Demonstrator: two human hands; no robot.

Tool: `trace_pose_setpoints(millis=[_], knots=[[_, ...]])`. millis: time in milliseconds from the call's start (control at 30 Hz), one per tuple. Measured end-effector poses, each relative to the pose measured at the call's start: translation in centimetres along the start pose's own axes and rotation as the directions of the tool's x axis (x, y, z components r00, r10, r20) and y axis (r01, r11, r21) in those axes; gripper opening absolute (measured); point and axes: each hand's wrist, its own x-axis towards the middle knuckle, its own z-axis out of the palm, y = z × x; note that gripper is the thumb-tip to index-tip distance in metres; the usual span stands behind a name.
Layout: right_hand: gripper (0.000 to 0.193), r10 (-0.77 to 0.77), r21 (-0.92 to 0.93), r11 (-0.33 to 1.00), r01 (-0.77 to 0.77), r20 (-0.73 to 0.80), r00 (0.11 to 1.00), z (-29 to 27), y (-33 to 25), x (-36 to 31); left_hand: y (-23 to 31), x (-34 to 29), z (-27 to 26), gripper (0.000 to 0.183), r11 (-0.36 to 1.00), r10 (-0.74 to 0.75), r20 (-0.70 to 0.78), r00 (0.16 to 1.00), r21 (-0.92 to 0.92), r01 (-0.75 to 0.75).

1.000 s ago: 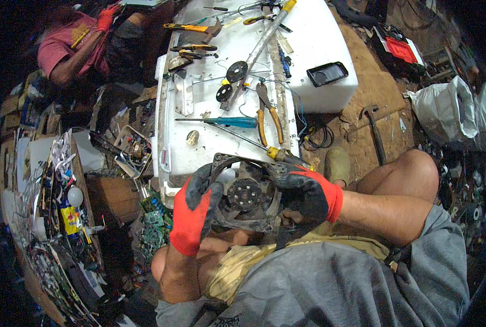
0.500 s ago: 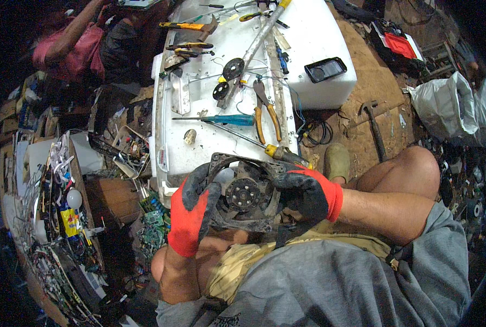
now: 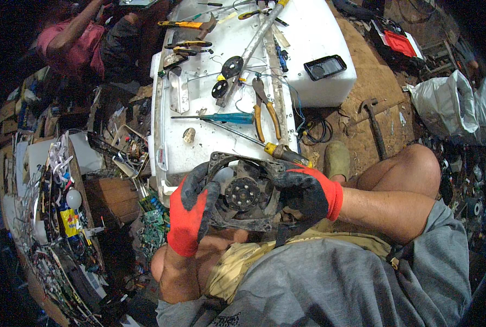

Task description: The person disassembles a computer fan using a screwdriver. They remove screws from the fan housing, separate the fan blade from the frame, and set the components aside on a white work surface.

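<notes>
Between my two hands is a dirty black cooling fan (image 3: 243,194) with a square frame and a round hub with holes. My left hand (image 3: 193,210), in a red and black work glove, grips the frame's left side. On the opposite side my right hand (image 3: 310,193), gloved the same way, is closed round the frame's edge. Just beyond the fan, on the white work surface (image 3: 169,155), lie a yellow-handled screwdriver (image 3: 283,153), a blue screwdriver (image 3: 229,118) and pliers with orange-yellow handles (image 3: 266,111). Two black perforated discs (image 3: 232,66) rest farther up.
A claw hammer (image 3: 191,25) and a long metal bar (image 3: 262,41) lie at the far end. A phone (image 3: 325,67) sits on the white block. Another hammer (image 3: 374,128) is on the floor near a white sack (image 3: 444,103). Electronic scrap (image 3: 71,210) fills the left. A person (image 3: 74,49) sits far left.
My hands hold the fan in nearly the same place. The person at the far left has shifted slightly.
</notes>
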Motion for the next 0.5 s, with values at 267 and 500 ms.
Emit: trace_pose_setpoints(millis=[267,500], knots=[[0.057,-0.022,-0.297,0.955,0.025,0.014,1.000,-0.8,-0.2,-0.1,-1.0,-0.2,-0.3,0.042,0.995,-0.061,0.008,0.998,-0.074,0.062],[0.056,-0.008,-0.225,0.974,0.002,-0.025,1.000,-0.5,0.3,0.0,-1.2,0.0,-0.4,0.041,1.000,-0.004,0.004,1.000,-0.028,0.004]])
